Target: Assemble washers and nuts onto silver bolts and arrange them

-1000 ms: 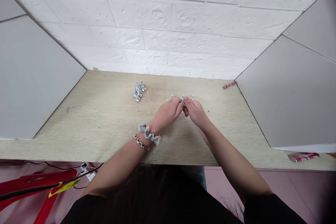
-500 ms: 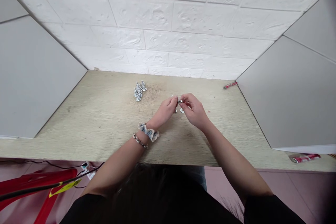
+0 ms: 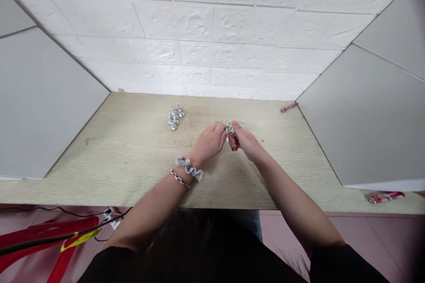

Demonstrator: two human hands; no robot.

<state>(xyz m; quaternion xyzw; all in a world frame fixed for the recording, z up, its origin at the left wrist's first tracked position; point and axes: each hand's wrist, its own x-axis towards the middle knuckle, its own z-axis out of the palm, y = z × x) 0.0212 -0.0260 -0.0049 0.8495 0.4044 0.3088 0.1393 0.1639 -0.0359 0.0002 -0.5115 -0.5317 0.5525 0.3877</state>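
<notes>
Over the middle of the table, my left hand (image 3: 211,140) and my right hand (image 3: 245,139) meet at the fingertips. Between them is a small silver bolt (image 3: 229,128) with what looks like a washer on it. The left fingers pinch its left side, while the right thumb lies on top with the other fingers curled below. Beneath the hands a flat washer (image 3: 227,139) partly shows on the table. Another small metal piece (image 3: 242,124) peeks out behind my right hand. To the left stands a cluster of bolts with washers (image 3: 174,117).
A white brick-patterned wall (image 3: 195,53) closes off the table's back. Grey panels (image 3: 49,106) flank both sides. One red battery-like cylinder (image 3: 288,107) lies at the back right, another red cylinder (image 3: 385,197) at the front right. A red stool (image 3: 63,256) and cables are below left.
My right hand has turned, its thumb now on top and its fingers curled under. The left fingers have shifted slightly on the bolt. The bolt cluster looks the same.
</notes>
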